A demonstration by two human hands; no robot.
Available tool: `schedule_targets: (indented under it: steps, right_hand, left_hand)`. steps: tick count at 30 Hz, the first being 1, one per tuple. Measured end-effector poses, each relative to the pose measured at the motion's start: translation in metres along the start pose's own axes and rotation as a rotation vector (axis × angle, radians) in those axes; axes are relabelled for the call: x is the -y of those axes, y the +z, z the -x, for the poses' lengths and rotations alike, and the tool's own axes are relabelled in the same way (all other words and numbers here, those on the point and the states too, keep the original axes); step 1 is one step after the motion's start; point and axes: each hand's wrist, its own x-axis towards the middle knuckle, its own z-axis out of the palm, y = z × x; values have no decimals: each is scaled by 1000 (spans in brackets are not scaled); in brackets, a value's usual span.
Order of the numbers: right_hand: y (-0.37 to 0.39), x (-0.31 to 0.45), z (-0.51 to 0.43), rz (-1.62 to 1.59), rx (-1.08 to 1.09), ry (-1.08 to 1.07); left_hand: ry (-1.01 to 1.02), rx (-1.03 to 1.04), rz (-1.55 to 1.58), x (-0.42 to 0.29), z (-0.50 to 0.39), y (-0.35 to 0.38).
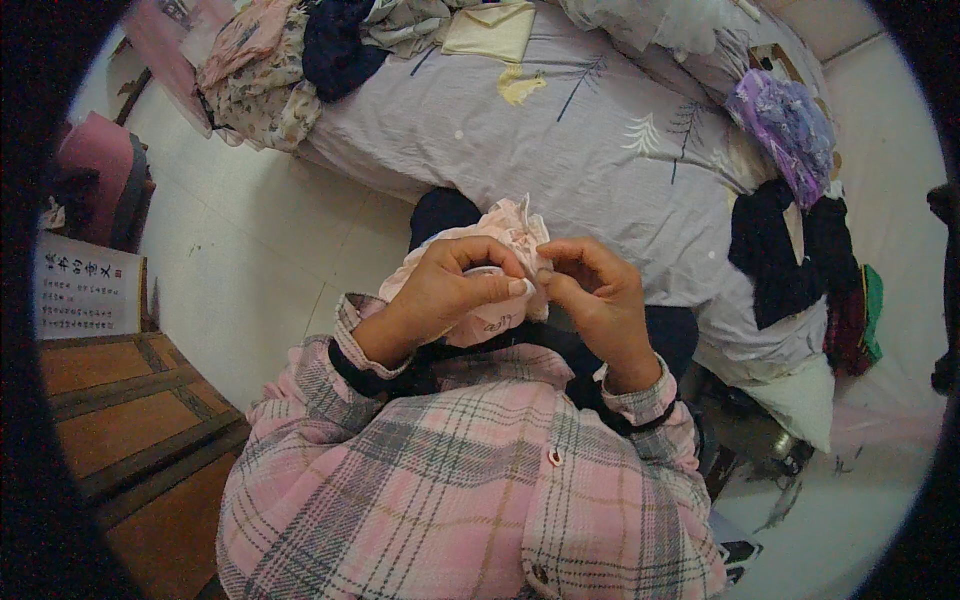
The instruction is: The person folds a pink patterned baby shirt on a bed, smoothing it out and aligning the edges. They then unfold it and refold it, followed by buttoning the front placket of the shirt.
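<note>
A pale pink fabric piece [487, 326], perhaps a small garment, is bunched above my lap, with a gathered edge and a small dark print or writing on its lower part. My left hand [442, 289] pinches a whitish edge of it between thumb and forefinger. On the other side, the thumb and forefinger of my right hand [600, 300] pinch the gathered edge. Folds of the cloth run behind my left hand, which hides part of it. My dark trousers [442, 214] show beneath.
The bed with a grey printed sheet [480, 135] is just ahead. Heaped clothes [262, 97] lie at its far left, near a folded cream cloth [491, 31]. Purple fabric [787, 135] and black clothing [776, 255] lie at right. A brown wooden panelled piece [135, 412] stands left.
</note>
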Motion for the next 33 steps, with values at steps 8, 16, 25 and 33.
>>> schedule_targets:
  steps: [8, 16, 25, 33]
  right_hand:
    - [5, 0, 1, -61, -9, -45]
    - [5, 0, 1, -14, 11, -82]
    - [6, 5, -1, 113, 72, -193]
    - [6, 9, 0, 123, 92, -151]
  left_hand:
    - [-1, -13, -4, 3, 0, 0]
    - [162, -78, -251, 4, 1, 1]
    - [243, -106, -422, 6, 2, 1]
    - [304, -118, -444, 8, 2, 2]
